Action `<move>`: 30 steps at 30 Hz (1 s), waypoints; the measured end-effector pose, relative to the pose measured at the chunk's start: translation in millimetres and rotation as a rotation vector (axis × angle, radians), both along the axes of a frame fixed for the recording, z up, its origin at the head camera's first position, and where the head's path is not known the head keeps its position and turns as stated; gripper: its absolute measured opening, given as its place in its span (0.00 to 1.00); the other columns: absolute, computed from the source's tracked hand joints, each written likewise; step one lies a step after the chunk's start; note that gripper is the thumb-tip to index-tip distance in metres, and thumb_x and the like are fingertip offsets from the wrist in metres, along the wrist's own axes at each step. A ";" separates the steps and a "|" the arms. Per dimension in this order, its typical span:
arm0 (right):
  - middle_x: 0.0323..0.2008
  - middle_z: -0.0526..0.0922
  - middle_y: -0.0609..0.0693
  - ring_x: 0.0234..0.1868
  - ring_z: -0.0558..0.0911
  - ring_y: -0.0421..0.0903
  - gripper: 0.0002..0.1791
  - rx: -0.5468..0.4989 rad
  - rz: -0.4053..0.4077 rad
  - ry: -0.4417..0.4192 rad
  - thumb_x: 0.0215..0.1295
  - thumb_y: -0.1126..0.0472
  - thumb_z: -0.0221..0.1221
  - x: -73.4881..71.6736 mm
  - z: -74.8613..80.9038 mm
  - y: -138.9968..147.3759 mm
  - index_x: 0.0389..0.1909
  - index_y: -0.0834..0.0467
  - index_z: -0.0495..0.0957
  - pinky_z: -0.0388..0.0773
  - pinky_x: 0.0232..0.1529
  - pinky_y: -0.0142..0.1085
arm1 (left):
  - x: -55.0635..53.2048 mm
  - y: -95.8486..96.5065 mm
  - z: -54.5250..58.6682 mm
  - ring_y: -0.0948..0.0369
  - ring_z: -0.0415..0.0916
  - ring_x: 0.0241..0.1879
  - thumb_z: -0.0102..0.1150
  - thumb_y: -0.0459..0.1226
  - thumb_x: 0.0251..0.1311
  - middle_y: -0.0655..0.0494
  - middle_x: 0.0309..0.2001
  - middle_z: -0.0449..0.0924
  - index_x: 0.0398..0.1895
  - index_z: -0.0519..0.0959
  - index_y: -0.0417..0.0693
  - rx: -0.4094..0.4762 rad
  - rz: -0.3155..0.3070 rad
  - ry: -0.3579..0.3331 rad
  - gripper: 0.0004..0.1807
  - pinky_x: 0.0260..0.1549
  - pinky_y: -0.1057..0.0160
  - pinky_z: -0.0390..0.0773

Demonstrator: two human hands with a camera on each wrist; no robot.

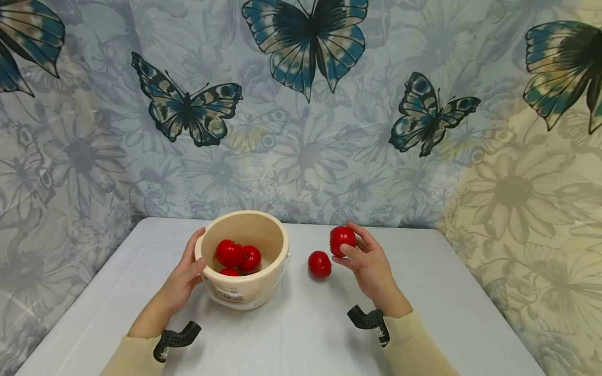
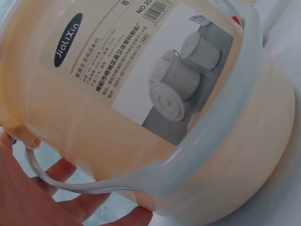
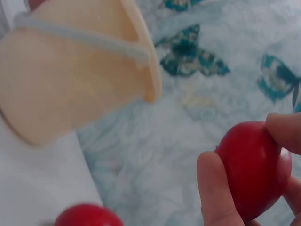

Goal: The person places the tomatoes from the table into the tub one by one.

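A cream plastic bucket [image 1: 268,235] with a handle stands on the left half of the table. Inside it lie three red tomatoes [image 1: 229,254]. My left hand [image 1: 181,284] holds the bucket by its left side, thumb at the rim; the left wrist view shows those fingers [image 2: 87,207] behind the handle. Off the table, to the bucket's right, my right hand [image 1: 373,269] grips a red tomato [image 1: 342,241] between thumb and fingers. Another tomato [image 1: 320,265] rests on the table between the bucket and that hand, and it peeks in low in the right wrist view.
A white table [image 1: 301,334] spreads under everything. Behind it hangs a floral cloth [image 1: 310,167] with large butterflies, reaching round both sides. The bucket's pale handle [image 2: 211,136] hangs down along its front, near a printed label [image 2: 117,61].
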State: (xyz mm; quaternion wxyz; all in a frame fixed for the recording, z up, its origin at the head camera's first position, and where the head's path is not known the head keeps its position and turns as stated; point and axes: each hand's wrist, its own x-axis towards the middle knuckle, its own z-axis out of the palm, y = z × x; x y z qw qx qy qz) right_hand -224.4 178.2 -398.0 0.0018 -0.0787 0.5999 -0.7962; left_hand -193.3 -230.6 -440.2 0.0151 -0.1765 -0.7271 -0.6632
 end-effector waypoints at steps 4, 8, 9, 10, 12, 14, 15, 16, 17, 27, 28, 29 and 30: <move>0.65 0.65 0.60 0.63 0.69 0.62 0.33 0.000 0.034 0.027 0.67 0.69 0.61 11.6 16.0 -17.9 0.71 0.55 0.62 0.78 0.48 0.51 | 0.1 0.0 1.5 0.39 0.41 0.73 0.35 0.42 0.75 0.46 0.78 0.35 0.80 0.36 0.59 0.008 0.002 -0.005 0.35 0.57 0.31 0.58; 0.65 0.66 0.58 0.63 0.70 0.62 0.34 0.018 0.066 0.036 0.65 0.69 0.63 23.3 26.9 -35.6 0.71 0.54 0.64 0.78 0.48 0.51 | 0.4 0.2 2.6 0.39 0.41 0.73 0.35 0.41 0.75 0.46 0.78 0.35 0.80 0.37 0.59 0.013 0.009 -0.014 0.35 0.57 0.32 0.59; 0.65 0.67 0.58 0.62 0.70 0.62 0.34 0.027 0.075 0.039 0.65 0.69 0.63 25.9 28.9 -39.6 0.70 0.54 0.64 0.78 0.48 0.51 | 0.3 0.4 2.7 0.39 0.41 0.73 0.36 0.41 0.75 0.46 0.78 0.35 0.80 0.37 0.59 0.014 0.010 -0.015 0.35 0.56 0.32 0.59; 0.65 0.67 0.58 0.62 0.70 0.62 0.34 0.033 0.085 0.042 0.64 0.68 0.64 28.5 30.8 -43.9 0.70 0.54 0.65 0.78 0.48 0.52 | 0.2 0.5 2.7 0.39 0.42 0.73 0.36 0.41 0.75 0.46 0.78 0.35 0.80 0.37 0.59 0.015 0.010 -0.016 0.35 0.56 0.33 0.60; 0.65 0.68 0.58 0.61 0.72 0.62 0.33 0.038 0.104 0.047 0.64 0.68 0.65 32.2 34.0 -52.4 0.69 0.54 0.66 0.79 0.47 0.52 | 0.1 1.0 2.1 0.39 0.42 0.73 0.36 0.41 0.75 0.46 0.78 0.35 0.81 0.37 0.59 0.013 0.010 -0.021 0.35 0.57 0.33 0.60; 0.64 0.69 0.59 0.59 0.74 0.62 0.32 0.046 0.116 0.056 0.63 0.68 0.65 34.0 37.3 -62.3 0.68 0.55 0.66 0.79 0.46 0.53 | 0.7 1.2 1.3 0.38 0.42 0.73 0.36 0.41 0.75 0.45 0.78 0.34 0.81 0.37 0.59 0.013 0.008 -0.027 0.36 0.57 0.34 0.60; 0.64 0.69 0.59 0.58 0.75 0.62 0.32 0.055 0.122 0.061 0.63 0.68 0.66 34.3 38.8 -67.9 0.67 0.55 0.67 0.79 0.45 0.52 | 1.4 1.1 0.9 0.38 0.42 0.72 0.36 0.41 0.75 0.45 0.78 0.34 0.81 0.36 0.59 0.012 0.008 -0.029 0.36 0.57 0.34 0.60; 0.63 0.69 0.59 0.58 0.76 0.61 0.32 0.058 0.125 0.069 0.63 0.68 0.66 34.5 40.1 -72.9 0.67 0.55 0.67 0.80 0.44 0.52 | 1.2 1.9 0.8 0.38 0.42 0.72 0.36 0.40 0.75 0.45 0.78 0.34 0.81 0.36 0.59 0.009 0.007 -0.030 0.36 0.57 0.34 0.61; 0.63 0.70 0.59 0.57 0.76 0.61 0.33 0.061 0.130 0.078 0.63 0.68 0.66 34.5 41.0 -77.9 0.67 0.55 0.67 0.80 0.44 0.52 | 1.0 2.5 0.8 0.37 0.42 0.72 0.36 0.40 0.75 0.45 0.78 0.34 0.81 0.36 0.59 0.008 0.006 -0.031 0.36 0.57 0.33 0.61; 0.62 0.71 0.54 0.60 0.74 0.54 0.33 0.175 0.154 0.165 0.62 0.63 0.69 41.7 36.2 -119.3 0.67 0.53 0.68 0.80 0.46 0.47 | 1.6 2.3 -0.7 0.36 0.43 0.72 0.35 0.40 0.75 0.43 0.78 0.34 0.80 0.36 0.58 0.005 0.001 -0.023 0.36 0.56 0.35 0.63; 0.62 0.72 0.53 0.60 0.74 0.54 0.33 0.195 0.152 0.175 0.62 0.62 0.69 41.6 35.1 -120.6 0.67 0.53 0.68 0.80 0.46 0.46 | 1.3 2.0 -0.7 0.36 0.43 0.72 0.36 0.40 0.75 0.43 0.78 0.35 0.80 0.36 0.58 0.005 0.001 -0.021 0.36 0.56 0.36 0.63; 0.62 0.72 0.52 0.59 0.74 0.53 0.33 0.207 0.148 0.180 0.61 0.62 0.70 41.1 34.1 -121.4 0.67 0.52 0.69 0.80 0.46 0.46 | 1.0 1.7 -0.8 0.36 0.43 0.72 0.36 0.40 0.75 0.43 0.78 0.35 0.80 0.37 0.59 0.005 0.003 -0.018 0.35 0.56 0.36 0.63; 0.62 0.72 0.52 0.59 0.74 0.53 0.33 0.212 0.145 0.185 0.62 0.62 0.70 40.4 33.2 -121.8 0.67 0.52 0.69 0.80 0.46 0.46 | 0.8 1.5 -0.7 0.36 0.43 0.72 0.36 0.40 0.75 0.43 0.78 0.35 0.80 0.37 0.59 0.004 0.004 -0.014 0.35 0.56 0.35 0.63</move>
